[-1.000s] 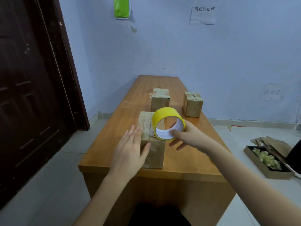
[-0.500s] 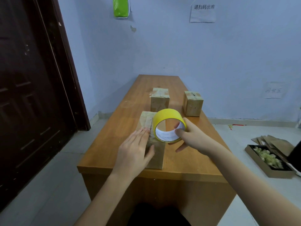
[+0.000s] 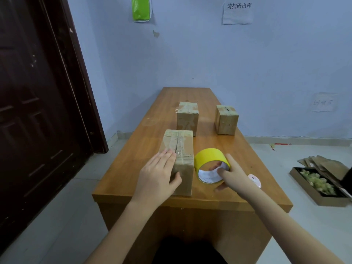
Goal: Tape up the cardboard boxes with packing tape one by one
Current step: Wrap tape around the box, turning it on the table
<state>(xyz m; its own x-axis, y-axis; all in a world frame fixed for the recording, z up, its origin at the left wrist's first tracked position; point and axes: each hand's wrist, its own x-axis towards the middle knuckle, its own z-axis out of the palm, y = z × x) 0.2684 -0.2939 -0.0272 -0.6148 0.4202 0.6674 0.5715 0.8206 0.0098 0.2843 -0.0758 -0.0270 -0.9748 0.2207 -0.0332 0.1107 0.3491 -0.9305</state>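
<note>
A white paper notice (image 3: 237,12) taped high on the blue wall (image 3: 209,54) reads "请扫码出库". A second, smaller paper sign (image 3: 323,102) lower on the wall to the right carries three faint handwritten characters, possibly "回收区", too pale to read with certainty.

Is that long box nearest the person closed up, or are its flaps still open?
Closed. The near box has flat flaps with clear tape along its top seam.
</note>
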